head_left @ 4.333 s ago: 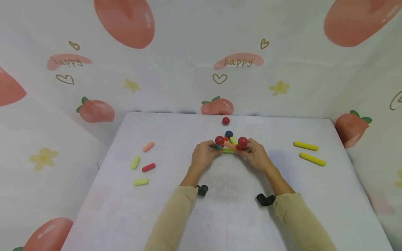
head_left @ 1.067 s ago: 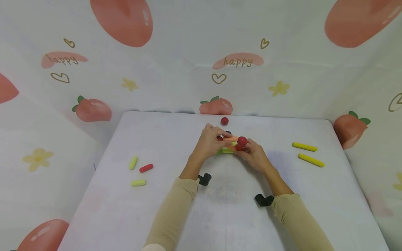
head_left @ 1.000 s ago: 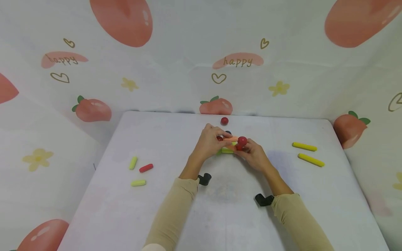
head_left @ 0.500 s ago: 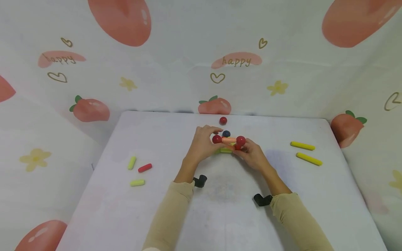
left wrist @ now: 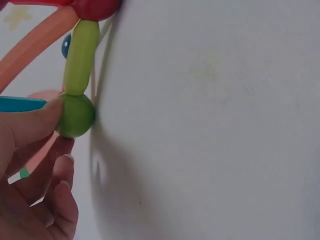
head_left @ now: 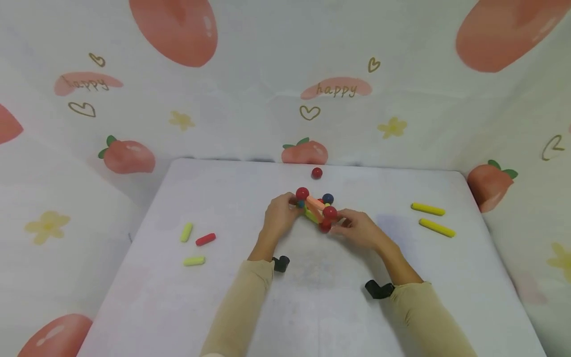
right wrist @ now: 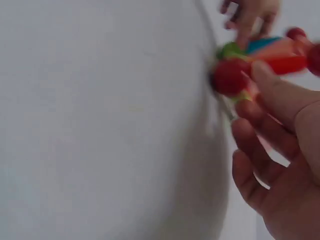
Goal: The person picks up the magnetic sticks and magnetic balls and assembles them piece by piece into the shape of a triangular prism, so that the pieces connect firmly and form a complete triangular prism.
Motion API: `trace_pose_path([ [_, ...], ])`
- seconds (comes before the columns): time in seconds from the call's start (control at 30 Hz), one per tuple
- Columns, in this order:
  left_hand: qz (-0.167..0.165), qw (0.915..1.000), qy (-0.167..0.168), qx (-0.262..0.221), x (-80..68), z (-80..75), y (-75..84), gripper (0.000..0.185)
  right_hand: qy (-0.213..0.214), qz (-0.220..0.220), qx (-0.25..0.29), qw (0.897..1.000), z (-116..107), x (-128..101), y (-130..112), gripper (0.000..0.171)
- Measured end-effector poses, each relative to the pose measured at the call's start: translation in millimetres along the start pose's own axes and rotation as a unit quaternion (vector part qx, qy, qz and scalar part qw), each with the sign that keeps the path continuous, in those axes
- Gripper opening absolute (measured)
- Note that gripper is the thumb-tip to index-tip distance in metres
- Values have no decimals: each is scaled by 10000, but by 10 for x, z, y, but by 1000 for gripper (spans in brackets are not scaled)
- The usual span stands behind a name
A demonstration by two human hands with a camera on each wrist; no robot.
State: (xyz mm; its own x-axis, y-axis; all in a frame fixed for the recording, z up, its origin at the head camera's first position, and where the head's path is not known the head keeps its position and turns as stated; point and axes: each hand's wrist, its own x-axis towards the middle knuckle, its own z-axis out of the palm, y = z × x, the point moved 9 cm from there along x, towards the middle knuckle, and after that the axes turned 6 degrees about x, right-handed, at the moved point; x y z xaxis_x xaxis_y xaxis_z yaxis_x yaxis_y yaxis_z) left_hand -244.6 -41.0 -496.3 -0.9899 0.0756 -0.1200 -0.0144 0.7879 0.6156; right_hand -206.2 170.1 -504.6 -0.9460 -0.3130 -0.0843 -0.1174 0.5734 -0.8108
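Note:
Both hands hold a ball-and-stick toy frame at the middle back of the table. Across its top, a salmon stick (head_left: 316,203) joins two red balls. My left hand (head_left: 278,216) pinches the lower green ball (left wrist: 77,116) between thumb and fingers; a yellow-green stick (left wrist: 82,57) and a blue stick (left wrist: 22,104) meet that ball. On the other side, my right hand (head_left: 362,229) pinches the corner by the lower red ball (right wrist: 230,77), its thumb beside an upright red stick (right wrist: 285,64). The dark blue ball (head_left: 327,198) shows behind the frame.
A loose red ball (head_left: 316,173) lies near the back edge. At left lie a red stick (head_left: 205,239) and two short yellow-green sticks, one of them the front stick (head_left: 194,261). Two longer yellow sticks, including the nearer one (head_left: 437,227), lie at right.
The salmon stick from the left of the table now spans the top red balls. My left hand has let go of it and moved down to the green ball; the frame has turned, its right side nearer.

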Motion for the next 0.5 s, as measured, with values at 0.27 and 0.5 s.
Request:
trace_pose_path([
  [0.27,-474,9987,-91,168,-155,31,-58,50,71,-237,-470,9986,-139,217,-22,55],
  [0.5,-19,9976,-690,14,-352,248,83,72,229,-176,-612,9977,-21,366,-25,46],
])
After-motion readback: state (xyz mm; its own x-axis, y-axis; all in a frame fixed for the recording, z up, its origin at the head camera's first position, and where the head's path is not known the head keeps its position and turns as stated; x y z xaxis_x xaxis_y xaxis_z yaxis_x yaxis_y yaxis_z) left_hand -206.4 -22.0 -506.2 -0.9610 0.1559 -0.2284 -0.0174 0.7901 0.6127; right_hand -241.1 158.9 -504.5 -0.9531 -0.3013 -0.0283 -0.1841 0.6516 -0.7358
